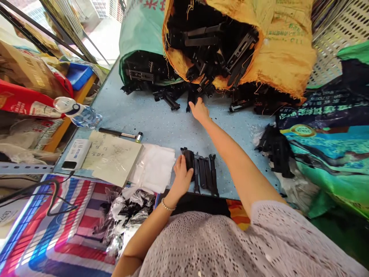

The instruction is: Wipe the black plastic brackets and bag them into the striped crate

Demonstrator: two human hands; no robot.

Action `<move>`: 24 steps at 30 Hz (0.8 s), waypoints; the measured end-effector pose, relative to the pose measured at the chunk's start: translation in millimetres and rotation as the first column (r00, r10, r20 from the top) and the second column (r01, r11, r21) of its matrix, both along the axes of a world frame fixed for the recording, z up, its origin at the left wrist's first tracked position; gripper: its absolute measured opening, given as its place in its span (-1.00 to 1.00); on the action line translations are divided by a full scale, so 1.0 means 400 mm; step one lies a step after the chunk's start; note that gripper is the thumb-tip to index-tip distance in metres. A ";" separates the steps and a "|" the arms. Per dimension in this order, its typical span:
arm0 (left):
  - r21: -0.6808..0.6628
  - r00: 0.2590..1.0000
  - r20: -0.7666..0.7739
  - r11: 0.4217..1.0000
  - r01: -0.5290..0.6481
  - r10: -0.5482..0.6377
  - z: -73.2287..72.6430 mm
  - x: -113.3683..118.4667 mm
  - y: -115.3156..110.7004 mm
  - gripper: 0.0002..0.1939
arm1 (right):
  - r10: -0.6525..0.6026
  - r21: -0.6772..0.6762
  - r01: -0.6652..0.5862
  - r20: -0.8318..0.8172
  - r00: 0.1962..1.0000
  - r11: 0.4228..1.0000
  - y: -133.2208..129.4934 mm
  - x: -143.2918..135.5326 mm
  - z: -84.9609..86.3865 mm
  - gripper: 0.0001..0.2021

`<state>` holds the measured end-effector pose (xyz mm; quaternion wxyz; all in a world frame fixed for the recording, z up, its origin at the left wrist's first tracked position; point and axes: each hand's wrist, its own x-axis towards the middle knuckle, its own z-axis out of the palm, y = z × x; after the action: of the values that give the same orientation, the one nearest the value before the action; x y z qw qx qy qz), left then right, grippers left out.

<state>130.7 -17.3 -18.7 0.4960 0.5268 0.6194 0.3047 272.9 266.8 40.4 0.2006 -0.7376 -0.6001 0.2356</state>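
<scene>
Toward six o'clock on the tabletop (167, 129), a thick black part (189, 161) is gripped by the left hand (182, 175), fingers curled over its side. Just beside it, toward three o'clock, slim black pieces (208, 173) are laid in a row by the near edge. At twelve o'clock, a second black part (191, 97) is reached by the right hand (200, 110), thumb and forefinger apart; whether it is grasped cannot be told. Beyond, toward one, an orange sack (284, 50) is crammed with similar parts (201, 40); at eleven, a green sack (141, 29) is seen. At nine, a hammer (111, 132) is set down. If interlocked parts are tugged, neighbours might be dragged out and scratched; by a careless left wrist, the row could be pushed off the edge.
</scene>
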 end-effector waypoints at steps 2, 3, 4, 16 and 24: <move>0.040 0.999 0.026 0.999 0.020 -0.021 -0.001 0.012 -0.017 -0.23 | -0.015 -0.068 0.011 -0.058 0.998 0.998 0.048 -0.004 0.008 -0.54; 0.055 0.998 0.066 0.998 0.009 -0.013 0.003 0.010 -0.010 -0.25 | -0.007 -0.089 -0.001 -0.097 0.995 0.996 0.043 -0.005 0.009 -0.59; 0.063 0.992 0.123 0.998 -0.018 0.011 0.010 0.003 0.006 -0.26 | 0.007 -0.100 -0.020 -0.133 0.991 0.995 0.019 -0.007 0.006 -0.62; -0.024 0.749 0.625 0.963 -0.267 0.223 0.158 -0.040 0.163 -0.29 | 0.485 0.185 -0.458 -0.148 0.862 0.870 -0.464 -0.010 0.033 -0.54; 0.027 0.810 0.524 0.946 -0.324 0.263 0.148 -0.070 0.140 -0.26 | 0.587 0.143 -0.576 -0.338 0.736 0.805 -0.464 -0.042 -0.001 -0.46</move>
<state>102.7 38.5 40.6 0.5586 0.3519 0.5198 0.5422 256.2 81.1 40.2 0.2359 -0.4531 -0.7553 0.4107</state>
